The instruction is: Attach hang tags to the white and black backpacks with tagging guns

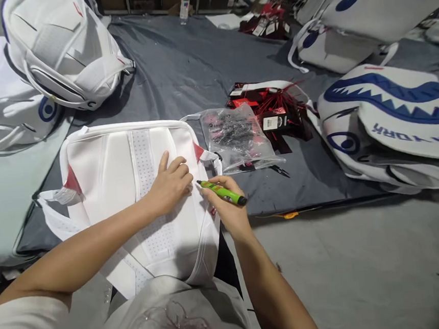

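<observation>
A white backpack (116,168) lies back-side up across my lap and the grey mat, its padded mesh panel facing me, with red corner tabs. My left hand (169,181) rests on the back panel, fingers bent and pressing the fabric near the right seam. My right hand (225,210) grips a green pen-shaped tool (222,192), its tip pointing left at the seam just beside my left fingers.
A clear plastic bag of small dark parts (236,135) lies right of the backpack, with red-and-black hang tags (272,108) behind it. More white backpacks with blue shark print sit at the right (392,113) and far left (63,50). A water bottle (184,3) stands at the back.
</observation>
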A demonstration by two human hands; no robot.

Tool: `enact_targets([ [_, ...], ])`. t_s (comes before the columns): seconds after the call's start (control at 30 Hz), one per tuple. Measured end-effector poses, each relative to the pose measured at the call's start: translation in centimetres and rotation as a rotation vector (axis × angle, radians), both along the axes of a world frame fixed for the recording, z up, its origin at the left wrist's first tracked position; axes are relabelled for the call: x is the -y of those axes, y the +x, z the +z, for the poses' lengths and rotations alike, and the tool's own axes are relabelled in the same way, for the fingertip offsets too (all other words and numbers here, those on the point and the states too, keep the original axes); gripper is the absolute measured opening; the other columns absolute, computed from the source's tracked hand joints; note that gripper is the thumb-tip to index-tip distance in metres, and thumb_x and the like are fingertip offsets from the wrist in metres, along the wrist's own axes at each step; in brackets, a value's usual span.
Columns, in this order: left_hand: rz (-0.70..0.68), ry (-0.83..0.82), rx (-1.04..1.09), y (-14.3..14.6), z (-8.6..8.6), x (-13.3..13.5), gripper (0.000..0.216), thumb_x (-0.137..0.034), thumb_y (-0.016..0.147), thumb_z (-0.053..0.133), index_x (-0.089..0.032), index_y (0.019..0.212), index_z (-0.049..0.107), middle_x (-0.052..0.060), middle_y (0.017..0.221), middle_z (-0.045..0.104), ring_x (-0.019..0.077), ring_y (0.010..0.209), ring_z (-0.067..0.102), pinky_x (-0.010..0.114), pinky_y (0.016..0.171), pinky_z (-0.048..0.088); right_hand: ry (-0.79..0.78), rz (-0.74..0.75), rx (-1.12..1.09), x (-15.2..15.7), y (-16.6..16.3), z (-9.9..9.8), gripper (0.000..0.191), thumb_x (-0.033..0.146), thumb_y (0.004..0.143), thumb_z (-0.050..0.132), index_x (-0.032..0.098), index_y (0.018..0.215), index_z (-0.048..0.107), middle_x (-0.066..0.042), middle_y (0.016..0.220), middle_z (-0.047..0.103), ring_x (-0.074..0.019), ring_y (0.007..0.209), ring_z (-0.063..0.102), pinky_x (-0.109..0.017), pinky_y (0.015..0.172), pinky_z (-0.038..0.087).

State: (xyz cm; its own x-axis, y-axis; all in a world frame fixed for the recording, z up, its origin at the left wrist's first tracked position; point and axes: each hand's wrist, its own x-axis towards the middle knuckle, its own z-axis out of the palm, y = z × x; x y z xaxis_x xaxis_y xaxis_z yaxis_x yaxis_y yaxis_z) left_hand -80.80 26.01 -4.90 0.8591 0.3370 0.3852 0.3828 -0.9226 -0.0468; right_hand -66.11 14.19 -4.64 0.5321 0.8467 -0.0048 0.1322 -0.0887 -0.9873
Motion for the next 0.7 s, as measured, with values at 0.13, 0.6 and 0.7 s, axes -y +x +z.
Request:
enact_targets([
  [0.13, -0.108, 0.023, 0.092, -0.8, -0.7, -0.6, 0.010, -0.027, 0.094, 0.057, -0.020, 0.087, 0.058, 0.003, 0.094, 0.064, 0.0237, 0.114, 0.054, 0.065, 0.121, 0.019, -0.002, -0.136, 0.104, -0.5, -1.1, -0.7, 0.030, 0.043, 0.080, 0.065, 0.017, 0.094, 0.064, 0.004, 0.066, 0.059, -0.0106, 0.058, 0.053, -0.024, 0.058, 0.046],
  [0.6, -0.092, 0.128, 0.155, -0.7, -1.3, -0.4, 0.016, -0.020, 0.097, 0.049, -0.021, 0.082, 0.056, 0.000, 0.091, 0.064, 0.0196, 0.110, 0.055, 0.059, 0.125, 0.011, 0.025, -0.195, 0.128, -2.3, -1.6, -2.6, 0.028, 0.043, 0.080, 0.063, 0.016, 0.074, 0.063, 0.002, 0.057, 0.056, -0.0111, 0.050, 0.048, -0.026, 0.050, 0.040],
  [0.7, -0.085, 0.103, 0.138, -0.7, -1.2, -0.5, 0.018, -0.021, 0.097, 0.047, -0.022, 0.082, 0.057, 0.000, 0.092, 0.064, 0.0193, 0.110, 0.054, 0.058, 0.125, 0.009, 0.036, -0.212, 0.149, -2.4, -1.7, -2.9, 0.027, 0.042, 0.080, 0.062, 0.015, 0.074, 0.063, 0.002, 0.057, 0.056, -0.0108, 0.050, 0.048, -0.026, 0.051, 0.041],
])
